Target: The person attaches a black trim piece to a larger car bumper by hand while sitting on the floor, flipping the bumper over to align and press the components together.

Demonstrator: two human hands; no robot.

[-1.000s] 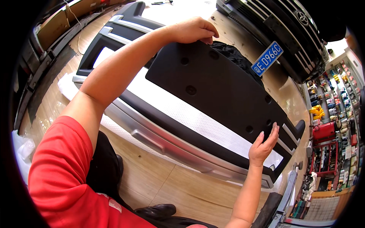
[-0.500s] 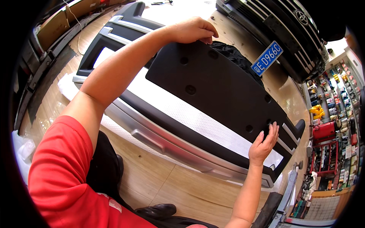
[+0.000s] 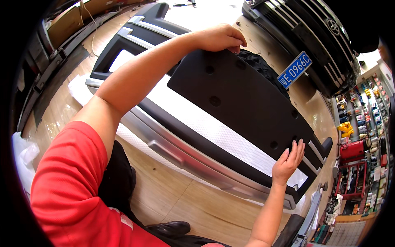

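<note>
A large black panel point(image 3: 242, 99) with several round recesses lies slanted across a black and silver car bumper point(image 3: 181, 158). My left hand point(image 3: 222, 38) is at the panel's far left edge, its fingers bent over that edge; the fingertips are partly hidden. Beside the panel's right end is my right hand point(image 3: 288, 162), open, with fingers stretched out and nothing in it. Its fingertips overlap the panel in view; whether they touch it I cannot tell. White bubble wrap point(image 3: 205, 123) shows through the bumper's opening.
A dark car front point(image 3: 304, 33) with a blue plate point(image 3: 294, 70) stands at the far right. Crumpled black cloth point(image 3: 263, 68) lies behind the panel. Shelves of small goods and a red case point(image 3: 352, 151) line the right side. A metal stand point(image 3: 308, 214) is at the lower right.
The whole view has shifted slightly, so everything appears a little lower and further right. Both hands keep nearly the same places against the panel.
</note>
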